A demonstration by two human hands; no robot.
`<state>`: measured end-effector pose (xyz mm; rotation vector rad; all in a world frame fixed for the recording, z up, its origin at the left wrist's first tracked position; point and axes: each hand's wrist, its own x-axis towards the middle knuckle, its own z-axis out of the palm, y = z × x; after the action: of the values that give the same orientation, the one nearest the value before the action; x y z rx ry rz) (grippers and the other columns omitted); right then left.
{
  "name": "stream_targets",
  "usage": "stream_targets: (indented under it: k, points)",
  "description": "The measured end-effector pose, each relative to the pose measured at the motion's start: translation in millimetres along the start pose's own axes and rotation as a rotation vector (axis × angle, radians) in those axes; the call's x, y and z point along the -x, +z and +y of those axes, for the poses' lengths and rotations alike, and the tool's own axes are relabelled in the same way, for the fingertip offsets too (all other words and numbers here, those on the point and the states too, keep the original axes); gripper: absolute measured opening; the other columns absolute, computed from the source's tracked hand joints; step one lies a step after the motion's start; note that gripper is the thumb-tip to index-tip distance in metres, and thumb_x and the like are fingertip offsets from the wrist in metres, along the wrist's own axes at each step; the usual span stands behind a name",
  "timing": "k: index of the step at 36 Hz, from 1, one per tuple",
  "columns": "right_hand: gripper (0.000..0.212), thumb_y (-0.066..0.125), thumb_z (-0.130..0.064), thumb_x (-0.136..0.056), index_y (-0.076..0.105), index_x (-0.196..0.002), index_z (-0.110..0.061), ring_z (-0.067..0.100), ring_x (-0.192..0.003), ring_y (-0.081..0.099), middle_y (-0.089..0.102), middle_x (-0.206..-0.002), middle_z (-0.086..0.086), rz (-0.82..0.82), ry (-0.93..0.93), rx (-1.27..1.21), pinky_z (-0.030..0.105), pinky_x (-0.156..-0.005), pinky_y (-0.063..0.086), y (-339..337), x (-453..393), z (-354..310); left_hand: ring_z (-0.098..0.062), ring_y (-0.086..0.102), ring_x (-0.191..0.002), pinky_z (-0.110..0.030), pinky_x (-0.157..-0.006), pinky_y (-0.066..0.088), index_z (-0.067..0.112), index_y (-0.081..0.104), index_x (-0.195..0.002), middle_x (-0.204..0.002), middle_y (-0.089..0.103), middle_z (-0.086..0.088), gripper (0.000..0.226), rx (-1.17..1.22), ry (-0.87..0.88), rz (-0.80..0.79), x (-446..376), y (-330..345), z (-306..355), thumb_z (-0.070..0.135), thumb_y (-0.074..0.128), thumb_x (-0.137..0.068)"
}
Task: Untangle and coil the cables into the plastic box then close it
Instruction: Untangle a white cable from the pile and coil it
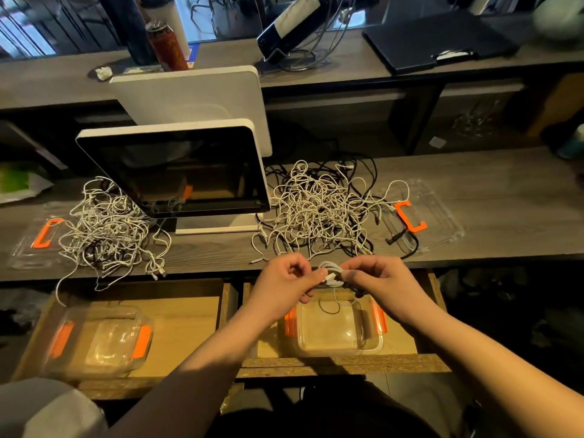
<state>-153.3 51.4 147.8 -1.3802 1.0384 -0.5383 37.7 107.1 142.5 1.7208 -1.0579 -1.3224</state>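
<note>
Both hands worked a small white cable bundle (331, 273) above the open plastic box (339, 327).
Left hand (284, 282) and right hand (379, 282) each pinched the coil; tangled cables (319, 210) lay behind on the counter (489, 200).

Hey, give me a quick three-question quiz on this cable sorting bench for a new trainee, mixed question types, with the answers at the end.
1. True or false: both hands grip the small white cable bundle above the right-hand plastic box.
2. Where does the clear lid with the orange handle lie? A) on the right-hand box B) on the bench beside the right cable pile C) in the left drawer
3. Fill in: the left-hand plastic box sits in an open ____.

Key: 1 true: left hand and right hand both pinch it. 2 B. 3 drawer.
</note>
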Motion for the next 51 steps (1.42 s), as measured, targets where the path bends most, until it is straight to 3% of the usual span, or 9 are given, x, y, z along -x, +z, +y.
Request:
stream_targets:
  k: [6, 10, 26, 33, 36, 41, 45, 47, 51]
  points:
    - [0.017, 0.065, -0.005, -0.091, 0.076, -0.090, -0.018, 0.020, -0.078, 0.065, 0.074, -0.087, 0.013, 0.060, 0.002, -0.051, 0.031, -0.069, 0.053, 9, 2, 14, -0.005, 0.067, -0.077, -0.028, -0.074, 0.059, 0.030, 0.059, -0.114, -0.101, 0.066, 0.008, 0.037, -0.157, 0.075, -0.031, 0, 13, -5, 0.035, 0.079, -0.084]
    - [0.016, 0.070, -0.012, -0.089, 0.073, -0.103, -0.018, 0.016, -0.084, 0.069, 0.075, -0.092, 0.009, 0.101, -0.003, -0.093, 0.026, -0.069, 0.055, 12, 0, 26, -0.016, 0.073, -0.075, -0.025, -0.070, 0.060, 0.011, 0.071, -0.113, -0.095, 0.073, -0.009, 0.022, 0.041, 0.061, -0.008, -7, 14, -15, 0.009, 0.072, -0.091]
    - [0.012, 0.071, 0.002, -0.086, 0.073, -0.083, -0.009, 0.022, -0.076, 0.063, 0.070, -0.078, 0.009, 0.079, 0.364, -0.112, 0.027, -0.067, 0.055, 14, -30, 121, -0.010, 0.066, -0.070, -0.021, -0.063, 0.055, 0.009, 0.075, -0.110, -0.098, 0.073, -0.007, 0.017, 0.134, -0.325, 0.069, -54, 61, -122, 0.009, 0.069, -0.094]
    - [0.027, 0.080, -0.005, -0.080, 0.067, -0.101, 0.006, 0.015, -0.059, 0.051, 0.067, -0.073, 0.011, 0.117, 0.636, -0.072, 0.021, -0.050, 0.039, 13, -53, 178, -0.023, 0.068, -0.096, -0.032, -0.086, 0.060, 0.001, 0.071, -0.112, -0.114, 0.069, -0.015, 0.022, 0.247, -0.564, 0.119, -71, 76, -156, 0.006, 0.072, -0.090]
    - [0.045, 0.086, -0.011, -0.073, 0.060, -0.107, 0.004, 0.019, -0.066, 0.057, 0.068, -0.082, 0.013, 0.129, 0.695, -0.003, 0.029, -0.058, 0.047, 14, -59, 198, -0.021, 0.067, -0.091, -0.032, -0.085, 0.059, -0.003, 0.070, -0.115, -0.109, 0.070, -0.015, 0.025, 0.266, -0.620, 0.157, -76, 82, -164, 0.005, 0.071, -0.091]
    - [0.051, 0.086, -0.023, -0.076, 0.058, -0.116, -0.008, 0.025, -0.095, 0.061, 0.066, -0.116, 0.017, 0.079, 0.724, 0.185, 0.039, -0.087, 0.051, 15, -69, 215, -0.018, 0.059, -0.071, -0.016, -0.050, 0.053, -0.011, 0.061, -0.123, -0.087, 0.062, -0.010, 0.026, 0.353, -0.745, 0.203, -84, 86, -159, 0.000, 0.055, -0.100]
    - [0.049, 0.065, -0.033, -0.095, 0.054, -0.136, -0.008, 0.027, -0.117, 0.059, 0.060, -0.134, 0.012, -0.083, 0.707, 0.417, 0.032, -0.096, 0.046, 13, -80, 204, -0.028, 0.061, -0.097, -0.037, -0.085, 0.058, 0.003, 0.065, -0.124, -0.114, 0.065, -0.016, 0.027, 0.242, -0.757, 0.336, -96, 85, -166, 0.012, 0.061, -0.099]
    - [0.046, 0.058, -0.037, -0.099, 0.055, -0.135, -0.009, 0.025, -0.115, 0.060, 0.062, -0.131, 0.011, -0.147, 0.693, 0.447, 0.032, -0.092, 0.049, 10, -89, 200, -0.031, 0.062, -0.100, -0.046, -0.095, 0.055, 0.006, 0.070, -0.117, -0.102, 0.067, -0.010, 0.023, 0.190, -0.733, 0.381, -101, 82, -169, 0.017, 0.063, -0.098]
    - [0.035, 0.059, -0.036, -0.098, 0.064, -0.122, -0.011, 0.025, -0.108, 0.062, 0.068, -0.118, 0.009, -0.188, 0.585, 0.524, 0.032, -0.091, 0.048, 10, -105, 197, -0.019, 0.062, -0.116, -0.015, -0.086, 0.044, 0.015, 0.067, -0.124, -0.126, 0.067, -0.001, 0.026, -0.209, -0.531, 0.424, -102, 76, -156, 0.018, 0.061, -0.099]
